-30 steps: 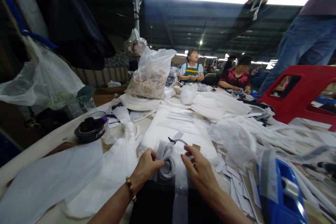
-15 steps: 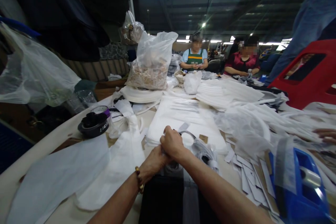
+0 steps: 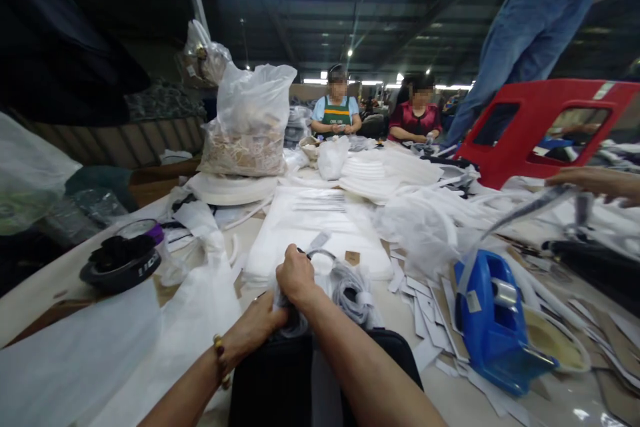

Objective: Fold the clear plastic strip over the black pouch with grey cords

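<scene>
The right hand closes its fingers over a small clear bag holding a grey coiled cable, just above the black case. The left hand pinches the bag's near side. A second coiled cable lies unbagged just right of the fingers, so packing looks partway done.

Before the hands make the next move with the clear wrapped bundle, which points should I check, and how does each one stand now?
1. Right hand closed on clear wrapped bundle: ok.
2. Left hand supporting bundle from the left: ok.
3. Grey cable coil beside the hands, not tangled with bundle: cannot tell.
4. Blue tape dispenser upright at right: ok.
5. Another person's hand apart from the bundle: ok.
</scene>
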Available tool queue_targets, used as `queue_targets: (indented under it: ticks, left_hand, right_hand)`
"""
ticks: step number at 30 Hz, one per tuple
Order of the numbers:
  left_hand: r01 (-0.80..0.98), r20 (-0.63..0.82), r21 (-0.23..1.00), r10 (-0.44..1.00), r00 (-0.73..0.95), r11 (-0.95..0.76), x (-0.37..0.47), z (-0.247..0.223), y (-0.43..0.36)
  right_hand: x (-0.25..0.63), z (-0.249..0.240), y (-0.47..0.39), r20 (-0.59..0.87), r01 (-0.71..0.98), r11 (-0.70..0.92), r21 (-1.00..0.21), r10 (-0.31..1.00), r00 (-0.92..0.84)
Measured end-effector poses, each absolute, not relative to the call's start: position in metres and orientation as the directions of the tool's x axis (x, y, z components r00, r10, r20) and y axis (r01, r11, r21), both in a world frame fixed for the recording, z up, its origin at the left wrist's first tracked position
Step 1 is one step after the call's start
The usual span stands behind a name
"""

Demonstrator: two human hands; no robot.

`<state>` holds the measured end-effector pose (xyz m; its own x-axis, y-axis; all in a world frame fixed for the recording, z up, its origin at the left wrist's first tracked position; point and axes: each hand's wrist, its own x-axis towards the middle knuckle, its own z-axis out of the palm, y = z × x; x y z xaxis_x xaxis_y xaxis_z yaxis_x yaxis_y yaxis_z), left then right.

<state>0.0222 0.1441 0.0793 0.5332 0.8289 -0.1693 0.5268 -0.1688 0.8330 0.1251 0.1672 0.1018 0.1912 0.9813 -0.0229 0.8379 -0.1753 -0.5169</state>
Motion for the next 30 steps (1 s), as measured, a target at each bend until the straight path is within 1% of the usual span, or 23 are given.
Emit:
queue_targets:
  ticks: [3, 4, 5, 6, 7, 8, 9, 10, 11, 12, 14, 15, 17, 21, 24, 26, 28, 30]
  left_hand:
    - [0.573, -0.178, 0.798, 0.838, 0.516, -0.184, 0.019, 0.082, 0.138]
    - [0.621, -0.189, 0.763, 0.858, 0.478, -0.178, 0.017, 0.083, 0.135]
    - [0.678, -0.168, 0.712, 0.892, 0.42, -0.185, 0.015, 0.084, 0.131]
    - [0.728, -0.095, 0.653, 0.931, 0.354, -0.21, 0.015, 0.086, 0.127]
    - [0.759, 0.029, 0.6, 0.955, 0.296, -0.253, 0.017, 0.088, 0.123]
    - [0.765, 0.181, 0.56, 0.948, 0.26, -0.317, 0.021, 0.09, 0.119]
    - [0.743, 0.326, 0.535, 0.91, 0.256, -0.401, 0.028, 0.093, 0.115]
    - [0.7, 0.432, 0.517, 0.856, 0.283, -0.493, 0.038, 0.095, 0.111]
    - [0.651, 0.476, 0.506, 0.813, 0.337, -0.566, 0.051, 0.098, 0.108]
    - [0.613, 0.459, 0.5, 0.788, 0.411, -0.611, 0.065, 0.1, 0.105]
    - [0.609, 0.321, 0.48, 0.773, 0.547, -0.631, 0.096, 0.102, 0.099]
    - [0.639, 0.241, 0.465, 0.782, 0.574, -0.613, 0.11, 0.102, 0.097]
    - [0.693, 0.155, 0.435, 0.806, 0.571, -0.574, 0.132, 0.1, 0.094]
    - [0.737, 0.132, 0.409, 0.833, 0.537, -0.539, 0.144, 0.097, 0.094]
    - [0.756, 0.125, 0.413, 0.854, 0.506, -0.508, 0.143, 0.099, 0.094]
    - [0.777, 0.129, 0.423, 0.88, 0.456, -0.465, 0.146, 0.1, 0.091]
    - [0.794, 0.133, 0.425, 0.898, 0.42, -0.434, 0.152, 0.1, 0.087]
    - [0.814, 0.1, 0.41, 0.907, 0.409, -0.412, 0.16, 0.099, 0.083]
  right_hand:
    - [0.146, 0.115, 0.15, 0.047, 0.814, -0.094, -0.574, 0.988, 0.147]
    - [0.16, 0.12, 0.142, 0.079, 0.806, -0.078, -0.587, 0.985, 0.153]
    - [0.177, 0.123, 0.134, 0.107, 0.798, -0.085, -0.596, 0.977, 0.184]
    - [0.195, 0.125, 0.125, 0.128, 0.79, -0.119, -0.601, 0.962, 0.242]
    - [0.215, 0.124, 0.117, 0.134, 0.779, -0.184, -0.599, 0.937, 0.324]
    - [0.234, 0.121, 0.11, 0.118, 0.759, -0.263, -0.596, 0.906, 0.407]
    - [0.251, 0.117, 0.105, 0.087, 0.734, -0.334, -0.591, 0.879, 0.469]
    - [0.265, 0.11, 0.101, 0.049, 0.71, -0.388, -0.588, 0.859, 0.51]
    - [0.276, 0.103, 0.099, 0.004, 0.688, -0.423, -0.589, 0.85, 0.527]
    - [0.282, 0.095, 0.098, -0.039, 0.672, -0.441, -0.595, 0.851, 0.524]
    - [0.286, 0.08, 0.1, -0.105, 0.649, -0.444, -0.618, 0.865, 0.491]
    - [0.284, 0.075, 0.102, -0.124, 0.637, -0.439, -0.633, 0.87, 0.477]
    - [0.28, 0.069, 0.106, -0.135, 0.606, -0.433, -0.667, 0.871, 0.473]
    - [0.276, 0.073, 0.107, -0.114, 0.532, -0.412, -0.74, 0.855, 0.505]
    - [0.276, 0.079, 0.106, -0.07, 0.493, -0.384, -0.781, 0.837, 0.542]
    - [0.275, 0.08, 0.106, -0.059, 0.462, -0.367, -0.808, 0.83, 0.555]
    - [0.274, 0.079, 0.107, -0.061, 0.426, -0.327, -0.844, 0.846, 0.53]
    - [0.273, 0.078, 0.107, -0.054, 0.396, -0.262, -0.88, 0.884, 0.465]
